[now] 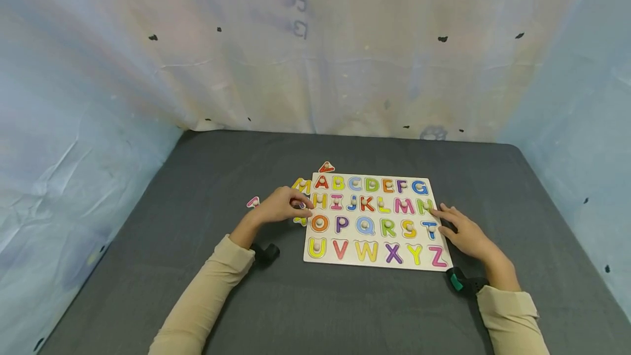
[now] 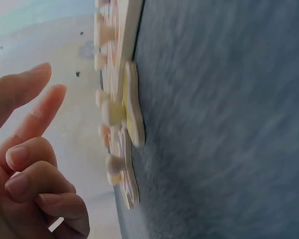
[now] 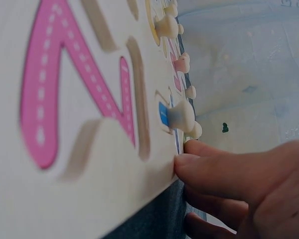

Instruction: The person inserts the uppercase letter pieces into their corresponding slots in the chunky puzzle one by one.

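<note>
A wooden alphabet puzzle board [image 1: 374, 267] lies on the dark cloth. Knobbed letters fill the rows from A through U; V to Z show as knobless recesses, the pink Z recess [image 3: 42, 89] large in the right wrist view. My left hand [image 1: 280, 206] hovers at the board's left edge, holding nothing; thumb and forefinger are apart from the pieces. Beneath and beside it lie a yellow M piece [image 1: 302, 184], a yellow piece [image 2: 132, 107] and a partly hidden purple-edged piece. My right hand [image 1: 465, 233] rests on the board's right edge near N and T, thumb against the edge.
A red letter piece [image 1: 326, 167] lies behind the board's far left corner. Further left is a pink letter piece [image 1: 253, 202]. The dark table [image 1: 345, 311] is enclosed by pale hanging sheets [image 1: 355, 81] at the back and sides.
</note>
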